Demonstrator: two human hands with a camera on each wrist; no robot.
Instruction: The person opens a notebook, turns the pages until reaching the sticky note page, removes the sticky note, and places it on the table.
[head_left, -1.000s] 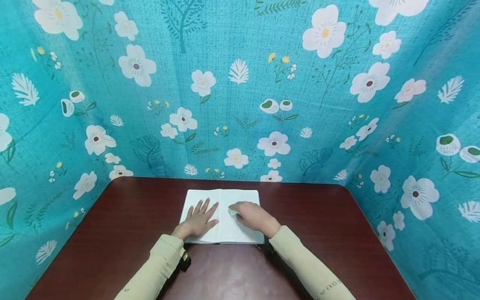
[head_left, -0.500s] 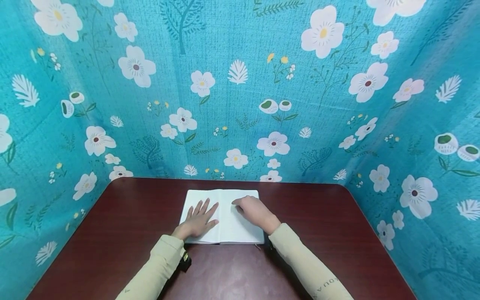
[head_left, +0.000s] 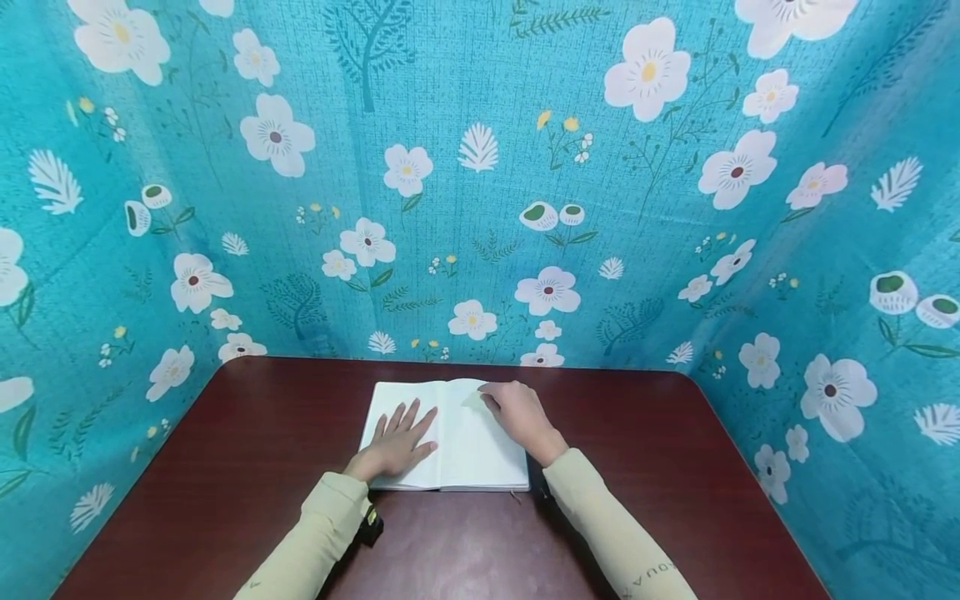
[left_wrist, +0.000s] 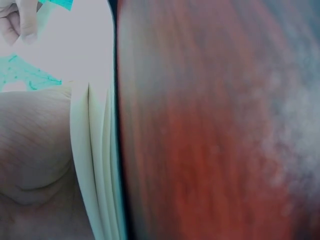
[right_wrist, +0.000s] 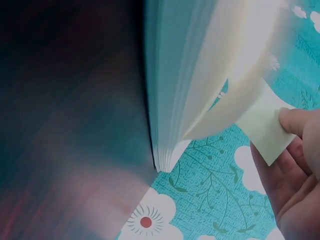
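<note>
An open notebook (head_left: 480,454) with white pages lies on the table. My left hand (head_left: 397,446) rests on its left page, fingers spread; in the left wrist view the base of that hand (left_wrist: 35,145) sits beside the page edges. At the top of the right page, my right hand (head_left: 517,417) pinches a pale green sticky note (head_left: 472,400) between thumb and fingers. In the right wrist view the sticky note (right_wrist: 267,125) adjoins a page (right_wrist: 225,117) that curls up from the stack, with the right hand (right_wrist: 300,170) gripping the note's outer part.
The dark red-brown table (head_left: 285,433) extends around the notebook. A teal flowered cloth (head_left: 465,217) hangs behind it and along both sides. A dark wrist strap piece (head_left: 370,525) shows below the left sleeve, and a thin ribbon end (head_left: 515,497) sticks out at the notebook's lower edge.
My right hand has moved toward the far right of the right page, and the page's top edge has bulged up with the pinched sticky note. The left hand has stayed in place.
</note>
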